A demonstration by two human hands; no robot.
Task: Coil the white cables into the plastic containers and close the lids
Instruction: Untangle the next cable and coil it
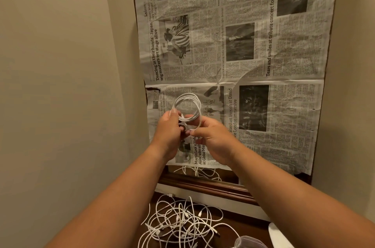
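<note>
A white cable wound into a round coil (pixel 187 108) is held up in front of the newspaper. My left hand (pixel 169 132) grips the coil's lower left side. My right hand (pixel 211 142) pinches the coil's lower right part between thumb and fingers. Below, on the dark wooden surface, lies a tangled heap of several loose white cables (pixel 182 225). A clear plastic container (pixel 250 242) shows partly at the bottom edge, to the right of the heap.
A newspaper sheet (pixel 253 48) covers a wood-framed mirror (pixel 203 185) leaning on the wall; its bare lower strip reflects cables. A beige wall fills the left. A white object (pixel 278 233) lies at the bottom right.
</note>
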